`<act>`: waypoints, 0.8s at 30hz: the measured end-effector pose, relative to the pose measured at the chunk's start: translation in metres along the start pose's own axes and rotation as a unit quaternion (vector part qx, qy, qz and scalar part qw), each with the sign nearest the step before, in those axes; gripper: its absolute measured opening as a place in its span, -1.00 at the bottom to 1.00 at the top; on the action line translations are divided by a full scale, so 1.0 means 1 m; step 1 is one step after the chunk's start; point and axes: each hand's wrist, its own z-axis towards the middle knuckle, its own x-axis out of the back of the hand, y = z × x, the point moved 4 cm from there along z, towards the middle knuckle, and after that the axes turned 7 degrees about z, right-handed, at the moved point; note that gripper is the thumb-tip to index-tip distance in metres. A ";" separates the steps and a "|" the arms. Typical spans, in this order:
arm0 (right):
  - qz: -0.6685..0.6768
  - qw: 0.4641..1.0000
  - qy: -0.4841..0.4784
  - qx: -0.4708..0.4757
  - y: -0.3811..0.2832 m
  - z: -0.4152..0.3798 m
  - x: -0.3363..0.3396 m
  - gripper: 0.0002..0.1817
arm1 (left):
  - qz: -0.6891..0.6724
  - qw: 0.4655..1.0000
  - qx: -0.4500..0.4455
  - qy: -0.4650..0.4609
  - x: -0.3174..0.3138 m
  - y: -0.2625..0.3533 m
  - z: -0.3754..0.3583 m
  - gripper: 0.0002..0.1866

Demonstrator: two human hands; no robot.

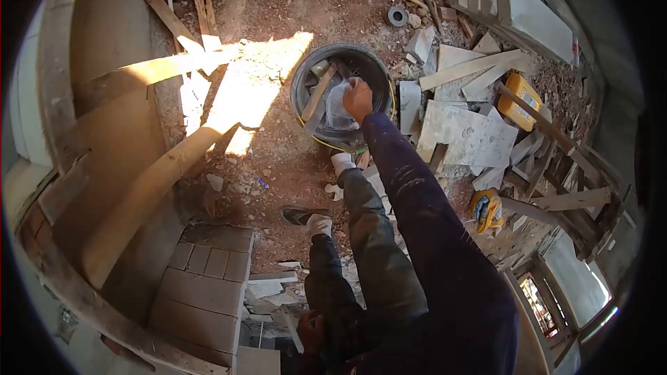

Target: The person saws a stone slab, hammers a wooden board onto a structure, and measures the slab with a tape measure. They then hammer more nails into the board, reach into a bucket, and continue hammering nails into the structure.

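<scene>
A black bucket [300,90] with a yellow band below its rim stands on the dirt floor in front of my feet. My right hand [358,101] reaches into its mouth, fingers closed on a crumpled clear plastic bag [338,107]. Beside the bag, a narrow piece of wood [319,92] leans in the bucket among other scraps. My left hand [310,333] is low by my left leg at the bottom of the view, dim and curled; what it holds, if anything, is hidden. A pale strip [292,330] shows right beside it.
Broken boards and slabs [465,132] litter the right side, with a yellow jerrycan [520,102] and a yellow cloth or sack [486,210]. Pale blocks [514,10] lie at the upper right. A wooden post [149,198] slants across the left, near a block ledge [201,285].
</scene>
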 end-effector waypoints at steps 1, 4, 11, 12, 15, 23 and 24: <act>0.000 1.000 -0.009 -0.012 0.018 0.017 -0.016 -0.68 | 0.051 0.998 -0.024 -0.004 -0.009 0.013 -0.005 -0.66; 0.177 0.947 0.088 -0.253 0.088 0.074 -0.057 -0.83 | 0.141 0.989 -0.043 -0.008 -0.033 0.038 -0.003 -0.65; -0.401 0.902 -0.147 0.063 0.089 0.085 -0.087 -0.79 | 0.195 0.980 0.012 -0.023 -0.030 0.066 -0.010 -0.72; -0.410 0.891 -0.189 0.047 0.091 0.085 -0.092 -0.79 | 0.197 0.980 0.013 -0.024 -0.028 0.071 -0.010 -0.72; -0.428 0.885 -0.168 0.068 0.085 0.090 -0.090 -0.82 | 0.201 0.980 -0.003 0.007 -0.026 0.084 -0.007 -0.75; -0.324 0.941 -0.031 0.092 0.124 0.077 -0.076 -0.86 | 0.159 0.985 0.054 -0.040 -0.031 0.068 -0.008 -0.67; -0.261 0.956 0.080 0.106 0.126 0.071 -0.069 -0.85 | 0.157 0.985 0.055 -0.040 -0.037 0.055 -0.009 -0.67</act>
